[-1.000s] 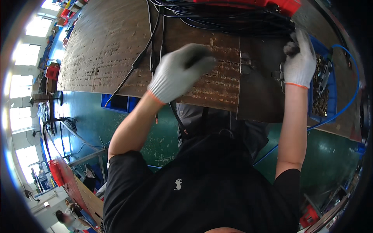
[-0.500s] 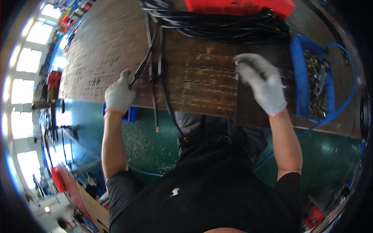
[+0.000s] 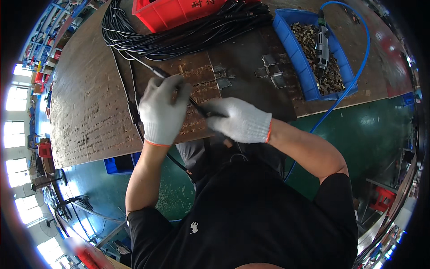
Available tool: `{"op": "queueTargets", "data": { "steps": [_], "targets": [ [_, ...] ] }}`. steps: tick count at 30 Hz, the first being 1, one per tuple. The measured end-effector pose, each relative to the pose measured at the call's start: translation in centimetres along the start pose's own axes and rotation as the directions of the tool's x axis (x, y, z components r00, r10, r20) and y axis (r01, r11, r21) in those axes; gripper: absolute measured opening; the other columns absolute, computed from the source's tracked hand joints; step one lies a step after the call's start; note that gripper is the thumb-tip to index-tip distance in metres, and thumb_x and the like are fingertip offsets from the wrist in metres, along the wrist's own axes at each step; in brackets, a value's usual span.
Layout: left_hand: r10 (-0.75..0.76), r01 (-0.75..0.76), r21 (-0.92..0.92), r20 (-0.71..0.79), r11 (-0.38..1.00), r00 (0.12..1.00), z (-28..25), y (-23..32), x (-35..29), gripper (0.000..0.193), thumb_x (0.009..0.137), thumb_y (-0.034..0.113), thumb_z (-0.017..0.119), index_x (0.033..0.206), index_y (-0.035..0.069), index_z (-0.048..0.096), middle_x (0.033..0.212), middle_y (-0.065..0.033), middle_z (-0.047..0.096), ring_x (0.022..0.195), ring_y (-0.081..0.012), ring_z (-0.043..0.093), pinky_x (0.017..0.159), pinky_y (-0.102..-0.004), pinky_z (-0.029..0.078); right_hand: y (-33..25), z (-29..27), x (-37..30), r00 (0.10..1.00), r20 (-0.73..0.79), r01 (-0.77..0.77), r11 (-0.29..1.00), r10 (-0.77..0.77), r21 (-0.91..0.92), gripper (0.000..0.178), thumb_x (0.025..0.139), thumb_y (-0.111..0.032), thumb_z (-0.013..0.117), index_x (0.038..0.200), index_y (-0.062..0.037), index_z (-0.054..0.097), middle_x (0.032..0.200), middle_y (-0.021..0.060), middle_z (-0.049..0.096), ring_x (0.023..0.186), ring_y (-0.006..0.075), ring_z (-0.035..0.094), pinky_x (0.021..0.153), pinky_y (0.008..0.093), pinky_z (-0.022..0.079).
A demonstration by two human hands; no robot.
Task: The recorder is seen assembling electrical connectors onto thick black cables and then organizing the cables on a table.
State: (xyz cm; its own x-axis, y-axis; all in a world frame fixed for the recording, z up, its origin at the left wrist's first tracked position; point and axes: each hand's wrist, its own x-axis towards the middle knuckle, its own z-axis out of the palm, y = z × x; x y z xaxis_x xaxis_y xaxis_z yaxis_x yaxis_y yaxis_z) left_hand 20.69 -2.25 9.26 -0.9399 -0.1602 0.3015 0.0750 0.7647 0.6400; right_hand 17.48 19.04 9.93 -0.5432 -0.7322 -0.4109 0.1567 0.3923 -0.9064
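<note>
Both of my hands wear white knitted gloves. My left hand (image 3: 163, 107) is closed around a black cable (image 3: 196, 106) over the middle of the table, and the cable runs up from it to the coiled bundle (image 3: 179, 47) of black cables. My right hand (image 3: 237, 120), slightly blurred, grips the same cable closer to its end. A copper-coloured tip (image 3: 229, 143) shows blurred below the right hand. Left of my left hand, another black cable (image 3: 133, 112) with a thicker sleeve hangs over the table's front edge.
A red bin (image 3: 152, 17) stands behind the bundle. At right, a blue bin (image 3: 293, 58) holds small brass-coloured pieces (image 3: 304, 38), with a silver air tool (image 3: 321, 47) lying on them. Its blue hose (image 3: 366, 49) loops off the table. Metal plates (image 3: 271, 69) sit on the tabletop.
My hands have come together from wide apart. The right hand has moved left and now grips the cable; the left has shifted right with it. The view has turned rightward.
</note>
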Motion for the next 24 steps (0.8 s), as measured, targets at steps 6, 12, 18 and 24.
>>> {"op": "queueTargets", "data": {
  "steps": [6,12,18,24],
  "targets": [
    [0.547,-0.566,-0.043,0.328,0.823,0.771,0.4,-0.4,0.7,0.033,0.086,0.022,0.081,0.118,0.017,0.077,0.092,-0.0100,0.073,0.087,-0.0311,0.073,0.082,-0.0449,0.057,2.6,-2.3,-0.3,0.935,-0.117,0.296,0.919,-0.334,-0.260,0.034,0.104,-0.021,0.062,0.132,-0.0032,0.070,0.104,0.0207,0.076,0.096,0.0372,0.074,0.089,0.0435,0.058],
    [0.463,-0.541,0.093,0.409,0.836,0.786,-1.2,-0.4,1.2,0.032,0.086,0.017,0.080,0.118,0.013,0.077,0.084,-0.0096,0.068,0.077,-0.0315,0.071,0.070,-0.0426,0.057,2.9,-2.9,-1.6,0.779,-0.178,0.176,0.483,-0.601,-0.858,0.025,0.097,-0.025,0.075,0.114,-0.0067,0.076,0.092,0.0121,0.074,0.081,0.0328,0.075,0.071,0.0403,0.062],
    [0.405,-0.432,-0.035,0.423,0.901,0.811,-1.3,0.4,1.2,0.029,0.092,0.013,0.074,0.121,0.008,0.075,0.093,-0.0144,0.074,0.084,-0.0357,0.074,0.075,-0.0440,0.059,3.0,-4.8,-1.2,0.661,0.024,0.107,0.062,-0.750,-0.992,0.007,0.090,-0.018,0.066,0.091,-0.0116,0.069,0.076,0.0053,0.068,0.067,0.0234,0.075,0.055,0.0388,0.058],
    [0.371,-0.354,-0.127,0.458,0.927,0.808,0.8,1.0,1.7,0.028,0.094,0.007,0.070,0.122,0.004,0.072,0.102,-0.0190,0.074,0.096,-0.0385,0.074,0.083,-0.0434,0.059,2.5,-8.0,-1.5,0.683,0.177,0.093,-0.156,-0.708,-0.983,0.007,0.089,-0.022,0.068,0.089,-0.0151,0.071,0.073,0.0024,0.065,0.063,0.0202,0.070,0.056,0.0359,0.057]
  ]
}}
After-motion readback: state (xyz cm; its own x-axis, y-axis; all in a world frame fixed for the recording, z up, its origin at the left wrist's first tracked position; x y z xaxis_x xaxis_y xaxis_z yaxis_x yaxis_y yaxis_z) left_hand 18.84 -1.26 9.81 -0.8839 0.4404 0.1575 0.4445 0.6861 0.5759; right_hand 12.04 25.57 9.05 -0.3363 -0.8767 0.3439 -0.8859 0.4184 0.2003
